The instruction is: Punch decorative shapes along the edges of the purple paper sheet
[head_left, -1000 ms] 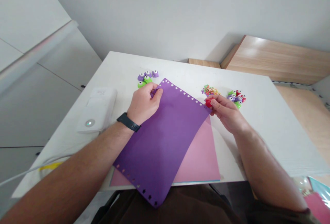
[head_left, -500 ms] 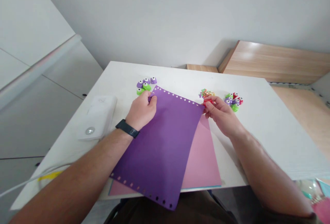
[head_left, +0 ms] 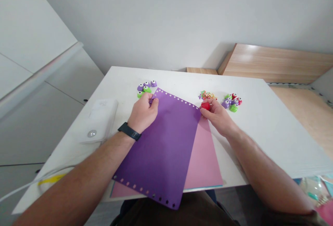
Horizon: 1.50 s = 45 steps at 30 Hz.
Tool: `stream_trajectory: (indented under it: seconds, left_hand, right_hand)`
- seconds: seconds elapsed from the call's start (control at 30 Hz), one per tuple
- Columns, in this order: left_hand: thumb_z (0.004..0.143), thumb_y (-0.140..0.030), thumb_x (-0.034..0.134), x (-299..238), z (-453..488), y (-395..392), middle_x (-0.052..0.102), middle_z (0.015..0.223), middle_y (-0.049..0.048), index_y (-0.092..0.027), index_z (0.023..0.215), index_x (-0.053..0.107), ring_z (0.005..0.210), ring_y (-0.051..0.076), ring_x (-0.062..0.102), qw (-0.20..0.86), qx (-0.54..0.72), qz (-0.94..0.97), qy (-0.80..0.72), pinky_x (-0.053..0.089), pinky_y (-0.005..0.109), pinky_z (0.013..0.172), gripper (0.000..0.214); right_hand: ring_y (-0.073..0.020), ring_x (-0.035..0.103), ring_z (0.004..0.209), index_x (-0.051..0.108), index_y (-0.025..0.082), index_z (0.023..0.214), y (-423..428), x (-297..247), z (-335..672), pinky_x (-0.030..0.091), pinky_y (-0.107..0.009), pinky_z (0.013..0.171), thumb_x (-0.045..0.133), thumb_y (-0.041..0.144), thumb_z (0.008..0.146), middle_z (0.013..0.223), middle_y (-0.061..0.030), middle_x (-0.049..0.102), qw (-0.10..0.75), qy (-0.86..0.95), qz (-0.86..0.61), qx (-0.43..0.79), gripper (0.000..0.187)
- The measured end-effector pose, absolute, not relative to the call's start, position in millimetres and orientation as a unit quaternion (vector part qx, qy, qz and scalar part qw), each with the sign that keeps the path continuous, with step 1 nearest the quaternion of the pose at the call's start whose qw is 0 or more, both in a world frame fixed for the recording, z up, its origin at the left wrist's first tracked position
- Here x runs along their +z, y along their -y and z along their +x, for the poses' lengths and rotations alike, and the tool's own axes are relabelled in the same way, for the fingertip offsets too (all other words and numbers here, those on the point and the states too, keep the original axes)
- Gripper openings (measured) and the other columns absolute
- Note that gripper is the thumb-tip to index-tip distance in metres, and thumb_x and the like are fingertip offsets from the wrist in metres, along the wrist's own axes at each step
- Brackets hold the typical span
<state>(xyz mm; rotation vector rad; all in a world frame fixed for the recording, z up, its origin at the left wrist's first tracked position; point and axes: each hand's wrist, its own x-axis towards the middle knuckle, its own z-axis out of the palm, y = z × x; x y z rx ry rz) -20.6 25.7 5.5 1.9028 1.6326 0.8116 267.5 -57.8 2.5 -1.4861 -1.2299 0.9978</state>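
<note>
A purple paper sheet [head_left: 166, 146] with star holes punched along its far and near edges lies on a pink sheet [head_left: 204, 160] on the white table [head_left: 273, 128]. My left hand [head_left: 143, 111], with a black band on the wrist, pinches the purple sheet's far left corner. My right hand [head_left: 217, 115] is closed on a small red punch [head_left: 205, 105] at the sheet's far right corner.
A cluster of small purple and green punches [head_left: 145, 87] sits beyond my left hand. Another cluster of punches [head_left: 232, 101] and a heap of coloured paper bits [head_left: 206, 95] lie past my right hand. A white device [head_left: 99, 120] with a cable rests at the left. Wooden furniture [head_left: 275, 63] stands behind.
The purple sheet has turned and settled flatter on the pink sheet. Both hands stayed at its far corners, and the view has tilted down a little.
</note>
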Motion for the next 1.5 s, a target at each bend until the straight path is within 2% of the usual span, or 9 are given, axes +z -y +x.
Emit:
stream_trajectory:
  seconds: [0.17, 0.47, 0.6, 0.7, 0.77, 0.87, 1.03, 1.33, 1.5]
  left_hand:
    - [0.1, -0.043, 0.057, 4, -21, -26, 0.076, 0.101, 0.0084, -0.021, 0.107, 0.063, 0.095, 0.027, 0.071, 0.253, 0.318, 0.703, -0.584, 0.052, 0.037, 0.086, 0.024]
    - [0.096, -0.039, 0.064, 1, -16, -18, 0.074, 0.124, 0.012, -0.02, 0.124, 0.059, 0.117, 0.029, 0.07, 0.217, 0.344, 0.708, -0.577, 0.053, 0.043, 0.106, 0.034]
    - [0.097, -0.031, 0.063, -1, -14, -15, 0.067, 0.134, 0.0176, -0.015, 0.136, 0.056, 0.125, 0.03, 0.064, 0.139, 0.381, 0.745, -0.53, 0.05, 0.046, 0.113, 0.043]
    - [0.096, -0.028, 0.064, 3, -10, -9, 0.063, 0.14, 0.0188, -0.017, 0.135, 0.061, 0.137, 0.034, 0.055, 0.074, 0.384, 0.771, -0.502, 0.041, 0.053, 0.121, 0.041]
    - [0.099, -0.03, 0.062, 9, -7, -2, 0.068, 0.132, 0.0152, -0.019, 0.128, 0.067, 0.129, 0.032, 0.061, 0.102, 0.372, 0.79, -0.476, 0.046, 0.049, 0.116, 0.032]
    - [0.103, -0.038, 0.059, 16, 2, 11, 0.077, 0.101, 0.0067, -0.022, 0.11, 0.072, 0.092, 0.022, 0.072, 0.273, 0.313, 0.8, -0.433, 0.056, 0.036, 0.088, 0.023]
    - [0.103, -0.054, 0.057, 17, 11, 20, 0.078, 0.082, 0.0032, -0.021, 0.091, 0.075, 0.072, 0.019, 0.071, 0.448, 0.217, 0.752, -0.432, 0.05, 0.03, 0.066, 0.039]
    - [0.101, -0.051, 0.057, 12, 11, 20, 0.071, 0.067, 0.0012, -0.02, 0.082, 0.074, 0.059, 0.014, 0.063, 0.506, 0.195, 0.73, -0.416, 0.044, 0.026, 0.055, 0.039]
    - [0.099, -0.058, 0.059, 10, 13, 21, 0.069, 0.067, 0.0012, -0.02, 0.083, 0.072, 0.053, 0.013, 0.06, 0.556, 0.187, 0.686, -0.43, 0.045, 0.025, 0.047, 0.043]
  right_hand:
    - [-0.0136, 0.054, 0.072, 0.058, 0.023, 0.104, 57, -5, 269, 0.043, -0.029, 0.067, 0.073, 0.027, 0.082, 0.085, 0.0043, 0.062, 0.449, 0.534, -0.6, 0.392, 0.026]
    - [-0.0141, 0.054, 0.069, 0.059, 0.024, 0.102, 60, -5, 267, 0.044, -0.028, 0.064, 0.073, 0.023, 0.076, 0.085, 0.0028, 0.064, 0.421, 0.559, -0.618, 0.358, 0.029]
    - [-0.0136, 0.053, 0.067, 0.058, 0.025, 0.102, 64, -1, 261, 0.044, -0.028, 0.061, 0.073, 0.023, 0.076, 0.083, 0.0032, 0.063, 0.416, 0.567, -0.615, 0.356, 0.029]
    - [-0.0131, 0.052, 0.067, 0.058, 0.025, 0.104, 69, 1, 254, 0.043, -0.027, 0.061, 0.071, 0.022, 0.079, 0.084, 0.0035, 0.062, 0.399, 0.587, -0.609, 0.353, 0.029]
    - [-0.013, 0.052, 0.067, 0.058, 0.025, 0.106, 72, 2, 248, 0.043, -0.027, 0.061, 0.07, 0.021, 0.08, 0.084, 0.0037, 0.062, 0.388, 0.603, -0.601, 0.353, 0.028]
    - [-0.0135, 0.053, 0.069, 0.059, 0.025, 0.108, 77, 5, 239, 0.045, -0.028, 0.063, 0.068, 0.02, 0.083, 0.086, 0.0031, 0.063, 0.38, 0.617, -0.592, 0.353, 0.027]
    - [-0.0141, 0.055, 0.069, 0.059, 0.026, 0.11, 87, 13, 224, 0.047, -0.029, 0.065, 0.067, 0.02, 0.084, 0.086, 0.0019, 0.065, 0.354, 0.647, -0.591, 0.326, 0.028]
    - [-0.0147, 0.059, 0.072, 0.059, 0.026, 0.111, 94, 21, 213, 0.049, -0.03, 0.067, 0.067, 0.018, 0.084, 0.088, 0.0007, 0.068, 0.34, 0.673, -0.574, 0.319, 0.03]
    - [-0.0161, 0.063, 0.079, 0.057, 0.025, 0.119, 91, 16, 219, 0.052, -0.032, 0.072, 0.067, 0.023, 0.089, 0.099, -0.0032, 0.071, 0.385, 0.638, -0.563, 0.357, 0.031]
